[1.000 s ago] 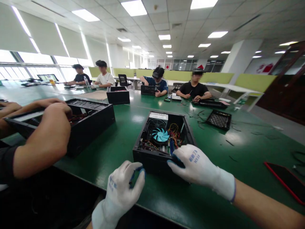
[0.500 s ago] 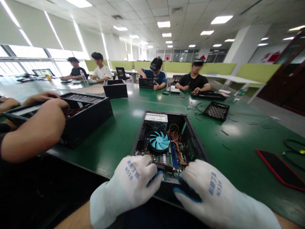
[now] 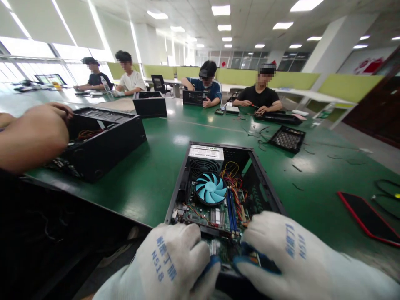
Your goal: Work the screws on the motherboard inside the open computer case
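An open black computer case lies before me, its near end at the table edge. Inside are a fan with light-blue blades, a green motherboard, blue memory slots, a power supply and coloured cables. My left hand, in a white glove with blue fingertips, is closed at the case's near left. Opposite it, my right hand, gloved alike, has its fingers curled down into the near right part, thumb toward me. The gloves hide whatever the fingertips grip.
At left, a co-worker's arm reaches into another black case. A red-edged black pad and a cable lie at right. Beyond are a black tray-like part, wire scraps and several people working across the green table.
My view has shifted, and the case appears nearer and larger. Both hands sit lower in view, still at the case's near end. The co-worker's arm at left has moved left.
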A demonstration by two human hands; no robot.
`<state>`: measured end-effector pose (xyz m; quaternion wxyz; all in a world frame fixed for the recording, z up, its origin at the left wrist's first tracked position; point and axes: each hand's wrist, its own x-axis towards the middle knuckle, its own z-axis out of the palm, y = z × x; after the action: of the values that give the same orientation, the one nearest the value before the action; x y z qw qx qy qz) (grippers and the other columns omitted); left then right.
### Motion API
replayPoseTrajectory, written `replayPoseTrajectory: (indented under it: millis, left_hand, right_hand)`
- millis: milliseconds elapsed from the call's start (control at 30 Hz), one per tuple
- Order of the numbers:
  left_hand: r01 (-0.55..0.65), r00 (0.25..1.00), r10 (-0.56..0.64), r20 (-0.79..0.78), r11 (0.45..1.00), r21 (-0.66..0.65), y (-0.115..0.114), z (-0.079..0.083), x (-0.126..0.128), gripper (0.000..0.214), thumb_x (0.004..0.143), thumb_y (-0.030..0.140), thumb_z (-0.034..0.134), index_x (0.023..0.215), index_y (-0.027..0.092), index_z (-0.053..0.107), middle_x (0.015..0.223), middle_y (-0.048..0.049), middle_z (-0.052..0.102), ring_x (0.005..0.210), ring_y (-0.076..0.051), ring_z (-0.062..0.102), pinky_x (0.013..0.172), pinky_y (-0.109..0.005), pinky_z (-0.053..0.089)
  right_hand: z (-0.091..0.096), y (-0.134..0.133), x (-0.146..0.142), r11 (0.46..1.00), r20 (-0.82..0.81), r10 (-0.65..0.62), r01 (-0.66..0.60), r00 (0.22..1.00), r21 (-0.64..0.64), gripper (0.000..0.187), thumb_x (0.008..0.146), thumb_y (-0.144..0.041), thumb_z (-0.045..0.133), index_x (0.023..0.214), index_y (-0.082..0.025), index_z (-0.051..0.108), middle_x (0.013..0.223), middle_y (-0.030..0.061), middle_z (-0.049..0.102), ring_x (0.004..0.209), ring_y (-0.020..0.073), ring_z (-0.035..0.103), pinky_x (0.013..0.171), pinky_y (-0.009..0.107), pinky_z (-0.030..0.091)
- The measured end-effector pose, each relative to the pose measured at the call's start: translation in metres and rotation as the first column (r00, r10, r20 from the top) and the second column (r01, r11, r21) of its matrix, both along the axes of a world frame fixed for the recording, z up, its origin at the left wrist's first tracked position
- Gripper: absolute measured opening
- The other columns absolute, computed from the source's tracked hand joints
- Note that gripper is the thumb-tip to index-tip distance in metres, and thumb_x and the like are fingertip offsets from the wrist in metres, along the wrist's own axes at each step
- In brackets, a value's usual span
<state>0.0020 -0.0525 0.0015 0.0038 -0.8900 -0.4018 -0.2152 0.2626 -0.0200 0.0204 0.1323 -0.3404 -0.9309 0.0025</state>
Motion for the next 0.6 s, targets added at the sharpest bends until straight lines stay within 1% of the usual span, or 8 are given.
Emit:
replayPoseTrajectory:
  millis: [67,133,200,267,367,467,500,600]
  left_hand:
    - [0.011,1.0,-0.011,0.02,1.0,0.003,0.002,0.001,-0.001,0.017,0.095,0.027,0.057,0.078,0.024,0.055,0.076,-0.0011,0.06,0.058,-0.017,0.056,0.051,-0.032,0.036]
    - [0.018,0.999,-0.018,0.031,1.0,0.018,0.003,0.002,-0.003,0.019,0.095,0.027,0.058,0.076,0.024,0.054,0.075,-0.0008,0.059,0.056,-0.016,0.054,0.049,-0.032,0.034]
    - [0.011,0.999,-0.012,0.039,1.0,0.028,0.003,0.002,-0.003,0.023,0.095,0.028,0.058,0.073,0.024,0.052,0.073,-0.0006,0.058,0.055,-0.016,0.053,0.049,-0.033,0.033]
    - [-0.007,0.999,0.005,0.048,0.999,0.036,0.002,0.001,-0.002,0.024,0.095,0.028,0.058,0.072,0.024,0.051,0.073,-0.0005,0.058,0.055,-0.016,0.052,0.049,-0.033,0.032]
    - [-0.025,0.998,0.022,0.058,0.998,0.053,0.001,0.0,-0.001,0.026,0.094,0.029,0.058,0.071,0.024,0.05,0.073,0.0,0.058,0.055,-0.015,0.05,0.049,-0.033,0.029]
    - [-0.032,0.998,0.028,0.062,0.998,0.062,0.001,-0.001,0.001,0.027,0.094,0.03,0.058,0.07,0.024,0.049,0.072,0.0003,0.056,0.053,-0.015,0.048,0.048,-0.033,0.027]
    - [-0.035,0.997,0.031,0.067,0.997,0.067,0.001,0.0,0.001,0.027,0.095,0.029,0.057,0.07,0.024,0.049,0.071,0.0005,0.056,0.052,-0.015,0.047,0.048,-0.034,0.026]
    - [-0.037,0.996,0.031,0.08,0.996,0.079,0.002,0.001,0.001,0.027,0.095,0.027,0.056,0.07,0.024,0.048,0.071,0.0009,0.056,0.052,-0.014,0.045,0.048,-0.033,0.026]
  right_hand:
    - [0.001,0.026,-0.011,1.0,0.108,0.015,-0.018,0.994,0.023,0.026,0.101,-0.043,0.053,0.094,-0.023,0.068,0.088,0.0041,0.071,0.079,0.0206,0.064,0.074,0.034,0.046]
    - [-0.005,0.051,-0.021,0.998,0.236,-0.024,0.009,0.971,0.067,0.03,0.101,-0.046,0.053,0.092,-0.021,0.067,0.088,0.0074,0.07,0.082,0.0247,0.064,0.076,0.038,0.045]
    - [-0.012,0.072,-0.032,0.997,0.351,-0.046,0.022,0.935,0.071,0.031,0.097,-0.049,0.059,0.097,-0.019,0.068,0.092,0.0096,0.071,0.086,0.0275,0.065,0.078,0.04,0.044]
    - [-0.018,0.087,-0.043,0.999,0.45,-0.033,0.019,0.892,0.035,0.034,0.092,-0.051,0.066,0.101,-0.018,0.07,0.096,0.011,0.072,0.09,0.029,0.067,0.079,0.04,0.045]
    - [-0.019,0.097,-0.061,0.999,0.588,-0.026,0.037,0.808,-0.007,0.033,0.09,-0.046,0.07,0.103,-0.015,0.072,0.101,0.0138,0.073,0.092,0.0295,0.07,0.079,0.04,0.047]
    - [-0.017,0.1,-0.074,0.999,0.67,-0.014,0.042,0.742,-0.026,0.016,0.094,-0.027,0.064,0.1,-0.015,0.072,0.099,0.0138,0.075,0.088,0.0273,0.071,0.074,0.038,0.047]
    - [-0.017,0.1,-0.076,0.999,0.677,-0.01,0.036,0.736,-0.025,0.013,0.094,-0.021,0.06,0.098,-0.016,0.072,0.096,0.0128,0.075,0.086,0.0265,0.071,0.072,0.038,0.047]
    - [-0.023,0.098,-0.075,1.0,0.645,-0.005,-0.013,0.764,0.023,0.019,0.094,-0.011,0.052,0.095,-0.017,0.07,0.09,0.0107,0.073,0.083,0.0272,0.071,0.071,0.039,0.047]
